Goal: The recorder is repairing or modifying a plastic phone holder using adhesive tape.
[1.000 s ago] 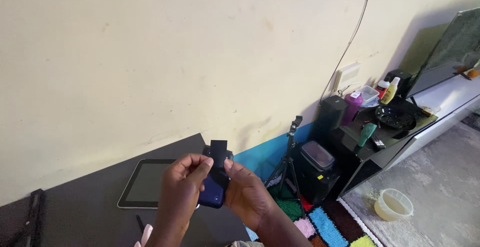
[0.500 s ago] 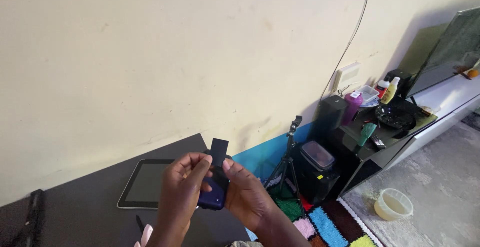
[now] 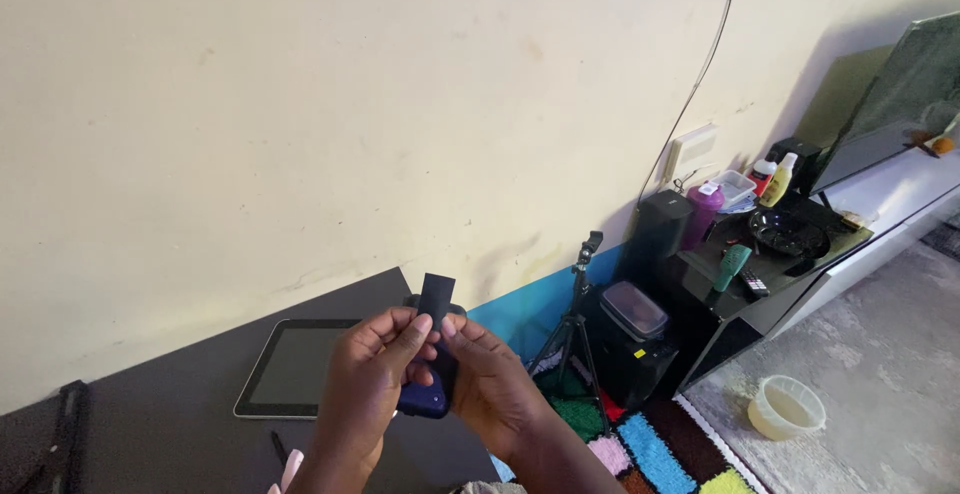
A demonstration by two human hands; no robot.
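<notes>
Both hands — left hand [image 3: 365,389], right hand [image 3: 495,384] — pinch a flat black strip [image 3: 436,299].

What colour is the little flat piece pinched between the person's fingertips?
The flat piece is black, seen clearest in the head view against the pale wall.

I see even, bright daylight, seemingly from the right; the wall [image 3: 300,104] is washed pale. Soft shadows sit behind the speaker [image 3: 655,234] and the leaning panel [image 3: 900,84]. My hands look dark, underexposed. Edges slightly bent, frame tilted.
</notes>
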